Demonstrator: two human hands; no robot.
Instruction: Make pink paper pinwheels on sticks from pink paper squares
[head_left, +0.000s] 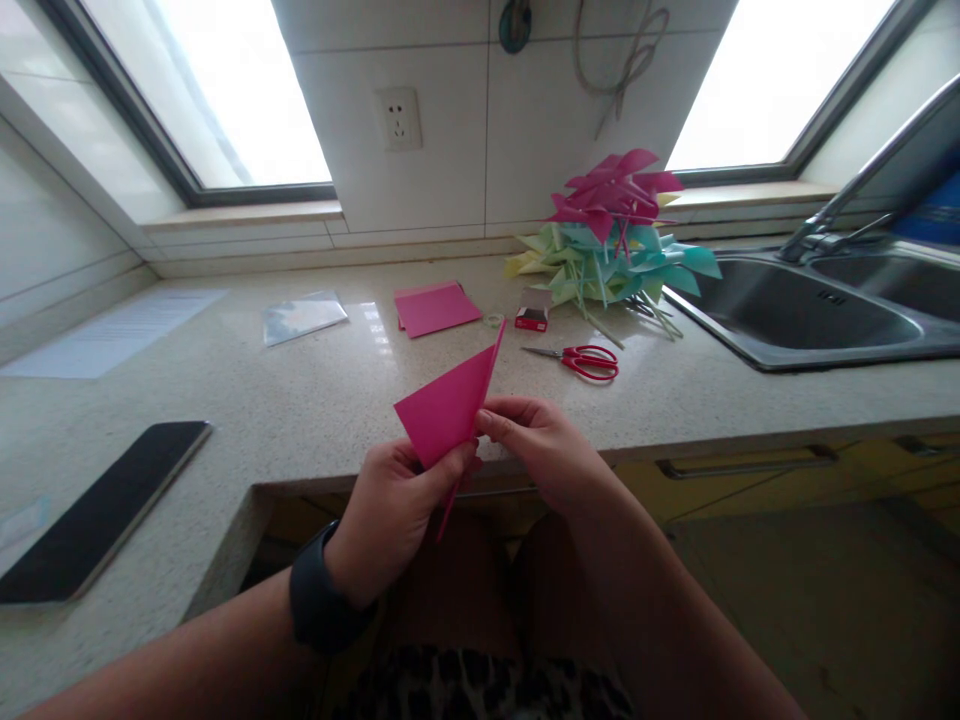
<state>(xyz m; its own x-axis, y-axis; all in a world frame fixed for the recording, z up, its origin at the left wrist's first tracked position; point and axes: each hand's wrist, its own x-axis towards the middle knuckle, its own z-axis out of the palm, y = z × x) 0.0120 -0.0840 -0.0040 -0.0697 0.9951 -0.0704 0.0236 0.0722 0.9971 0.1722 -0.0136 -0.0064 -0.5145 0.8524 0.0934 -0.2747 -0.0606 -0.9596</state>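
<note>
A folded sheet of pink paper (450, 402) is held up in front of me, over the counter's front edge. My left hand (405, 505) is closed on its lower part, thumb on the near face. At the paper's right edge, my right hand (536, 435) pinches it between thumb and fingers. Farther back lies a small stack of pink paper (436, 308). Red-handled scissors (589, 361) rest to the right of it, blades pointing left. Between them are a small red box (532, 312) and a pale ring that may be tape (493, 320).
A pile of paper pinwheels (615, 235) in pink, yellow and teal lies at the back, beside the steel sink (840, 310). On the left are a black phone (109, 510), a printed sheet (112, 325) and a clear plastic packet (306, 318). The counter's front edge (315, 482) runs under my hands.
</note>
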